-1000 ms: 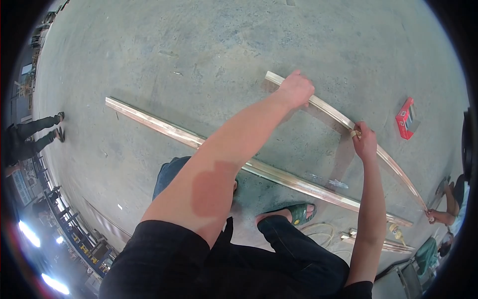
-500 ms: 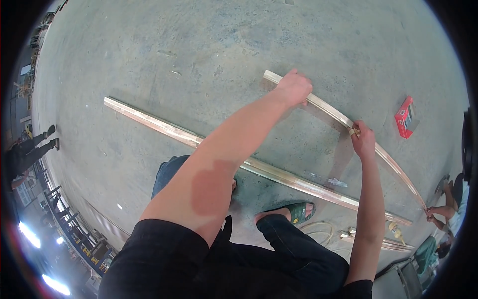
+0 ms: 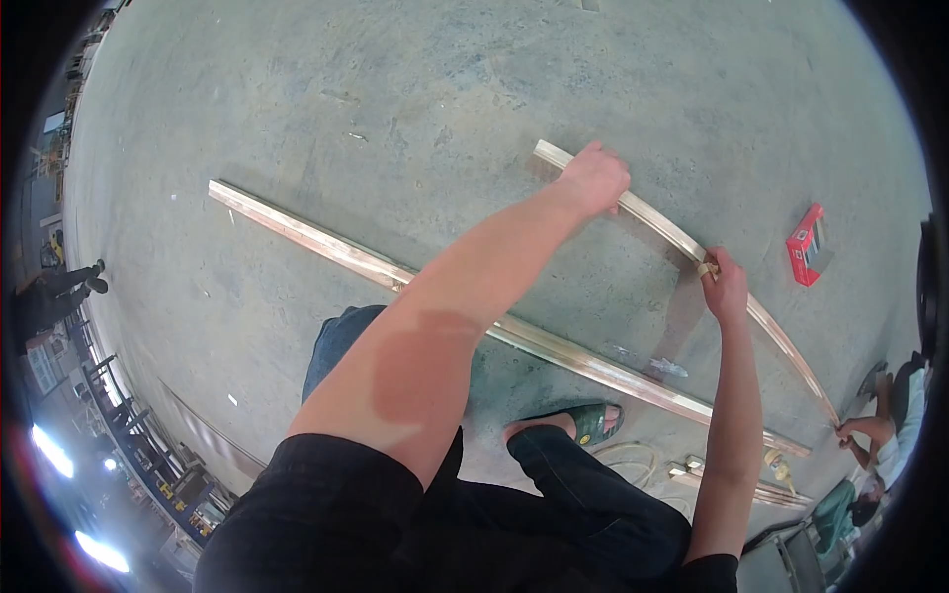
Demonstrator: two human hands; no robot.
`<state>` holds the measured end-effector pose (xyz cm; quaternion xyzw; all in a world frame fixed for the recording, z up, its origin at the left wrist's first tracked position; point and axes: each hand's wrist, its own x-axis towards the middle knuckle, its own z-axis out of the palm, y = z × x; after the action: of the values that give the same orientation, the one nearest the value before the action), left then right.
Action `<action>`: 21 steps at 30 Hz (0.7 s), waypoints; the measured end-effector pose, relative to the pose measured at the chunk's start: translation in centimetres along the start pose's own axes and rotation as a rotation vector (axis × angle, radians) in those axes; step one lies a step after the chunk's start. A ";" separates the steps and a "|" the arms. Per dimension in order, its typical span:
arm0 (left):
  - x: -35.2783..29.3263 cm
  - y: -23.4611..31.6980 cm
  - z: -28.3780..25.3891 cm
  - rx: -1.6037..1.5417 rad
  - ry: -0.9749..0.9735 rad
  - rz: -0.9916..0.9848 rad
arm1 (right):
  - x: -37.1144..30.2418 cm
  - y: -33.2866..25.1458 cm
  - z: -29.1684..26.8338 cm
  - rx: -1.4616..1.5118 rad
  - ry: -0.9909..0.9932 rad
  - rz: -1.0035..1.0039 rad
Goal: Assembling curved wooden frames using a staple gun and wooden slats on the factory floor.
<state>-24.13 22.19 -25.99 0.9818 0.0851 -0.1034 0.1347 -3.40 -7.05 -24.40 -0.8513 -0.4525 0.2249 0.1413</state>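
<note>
A long, pale wooden strip (image 3: 664,228) runs from the upper middle down toward the right. Near its far-left end, my left hand (image 3: 596,180) is closed around it from above. Farther along, my right hand (image 3: 727,285) grips the same strip, with a small yellowish band at its fingers. At the strip's other end, a co-worker's hands (image 3: 848,433) hold it on the right. Behind my left forearm, a second set of long wooden strips (image 3: 593,364) lies across the floor, partly hidden by both my arms.
On the grey concrete floor (image 3: 395,79) to the right lies an open red box (image 3: 807,247). Shorter strips (image 3: 781,494), a yellow tool (image 3: 778,465) and a coiled pale hose (image 3: 633,457) lie lower right. My sandalled foot (image 3: 593,423) is beside the strips. Another person's legs (image 3: 74,287) show far left.
The view has shifted slightly, moving the red box a little lower in the picture. Both my hands keep their hold on the strip, with little visible movement along it.
</note>
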 end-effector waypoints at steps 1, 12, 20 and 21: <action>0.0 0.0 0.0 -0.001 0.000 0.000 | -0.1 0.1 0.0 0.012 0.012 -0.008; -0.3 -0.2 0.5 -0.028 0.047 0.002 | 0.0 0.3 0.9 -0.055 -0.001 0.011; -0.5 -0.4 0.5 -0.067 0.059 0.004 | 0.3 0.6 1.0 -0.123 -0.026 -0.032; -0.5 -0.4 0.5 -0.069 0.057 0.004 | 0.3 0.6 0.9 -0.126 -0.039 -0.011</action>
<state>-24.74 22.34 -26.43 0.9792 0.0907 -0.0722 0.1664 -3.29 -7.04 -25.48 -0.8516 -0.4729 0.2117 0.0798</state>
